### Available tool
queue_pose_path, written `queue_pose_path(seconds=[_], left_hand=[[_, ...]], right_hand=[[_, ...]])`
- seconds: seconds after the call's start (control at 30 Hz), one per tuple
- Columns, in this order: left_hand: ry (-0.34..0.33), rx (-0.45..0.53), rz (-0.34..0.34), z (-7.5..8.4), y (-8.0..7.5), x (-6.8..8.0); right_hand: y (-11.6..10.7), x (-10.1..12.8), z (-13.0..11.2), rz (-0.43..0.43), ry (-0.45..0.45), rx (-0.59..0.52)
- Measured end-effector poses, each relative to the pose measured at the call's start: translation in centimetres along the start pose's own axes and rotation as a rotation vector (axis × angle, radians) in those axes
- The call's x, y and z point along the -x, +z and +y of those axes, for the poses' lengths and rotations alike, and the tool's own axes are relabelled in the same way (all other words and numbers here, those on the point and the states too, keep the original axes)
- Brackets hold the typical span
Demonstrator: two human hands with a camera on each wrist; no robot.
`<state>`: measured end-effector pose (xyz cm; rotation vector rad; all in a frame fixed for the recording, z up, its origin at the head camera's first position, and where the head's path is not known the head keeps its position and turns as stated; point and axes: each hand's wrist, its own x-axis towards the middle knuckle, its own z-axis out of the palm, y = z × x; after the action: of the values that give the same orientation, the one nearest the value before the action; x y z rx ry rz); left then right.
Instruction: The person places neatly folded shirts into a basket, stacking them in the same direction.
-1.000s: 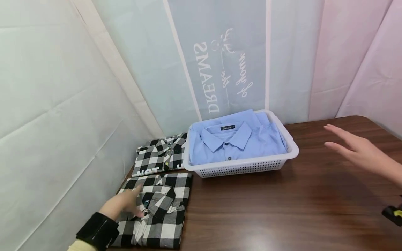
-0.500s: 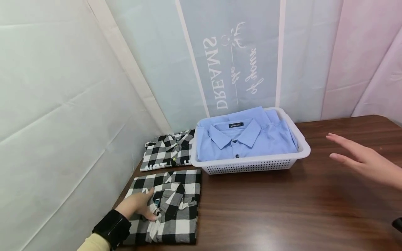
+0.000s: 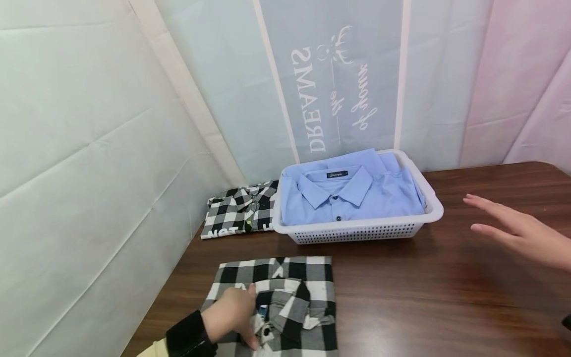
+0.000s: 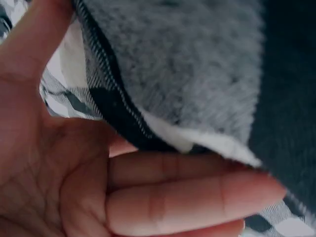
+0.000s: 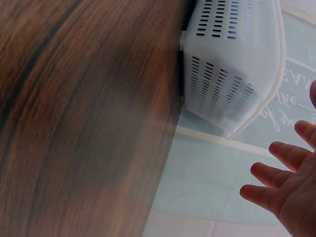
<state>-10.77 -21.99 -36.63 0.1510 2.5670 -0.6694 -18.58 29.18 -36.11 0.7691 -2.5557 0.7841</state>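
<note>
My left hand (image 3: 234,312) is on a folded black-and-white checked shirt (image 3: 318,297) at the front of the table, beside its collar. In the left wrist view, a fold of the shirt (image 4: 182,64) lies between the thumb and the fingers (image 4: 163,202), covering some fingertips. My right hand (image 3: 522,230) is held over the right side of the table with its fingers extended and nothing in them. The right wrist view shows those spread fingers (image 5: 286,177) apart from the white basket (image 5: 217,74).
At the back of the wooden table (image 3: 401,297), the white basket holds a folded light blue shirt (image 3: 343,193). Left of it lies a second checked shirt (image 3: 241,208) with white lettering, partly hidden behind the basket. Cloth curtains (image 3: 89,148) hang along the left and back.
My left hand has come down onto the near checked shirt and slid it right and towards me, away from the other checked shirt. My right hand has barely moved.
</note>
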Motion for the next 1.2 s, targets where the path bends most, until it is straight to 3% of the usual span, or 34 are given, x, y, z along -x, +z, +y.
queue_pose_path(seconds=[0.17, 0.43, 0.6, 0.73, 0.83, 0.93, 1.07, 1.2], left_hand=[[0.027, -0.084, 0.081, 4.6, -2.6, 0.5], [0.183, -0.133, 0.163, 11.7, -6.4, -0.6], [0.242, -0.121, 0.166, 15.1, -8.9, -1.3], [0.27, -0.113, 0.185, 16.6, -9.9, -1.6], [0.272, -0.127, 0.2, 16.8, -10.2, -1.5], [0.265, -0.074, 0.188, 15.7, -10.3, -1.0], [0.219, 0.054, 0.237, 12.4, -10.8, -0.9], [0.145, 0.124, 0.327, 8.5, -10.9, -2.5]], right_hand=[[0.0, 0.1, -0.5, -0.009, -0.044, -0.003], [1.1, 0.3, -1.1, -0.031, -0.144, 0.019], [1.9, 0.2, -1.9, -0.113, -0.011, -0.001], [2.3, 0.3, -2.9, -0.075, 0.06, -0.031], [3.4, -0.2, -3.5, -0.102, -0.006, 0.033], [5.1, -1.1, -4.3, -0.257, -0.081, 0.125], [6.9, -1.8, -5.2, -0.489, -0.028, 0.134], [7.5, -2.0, -5.6, -0.562, 0.051, 0.191]])
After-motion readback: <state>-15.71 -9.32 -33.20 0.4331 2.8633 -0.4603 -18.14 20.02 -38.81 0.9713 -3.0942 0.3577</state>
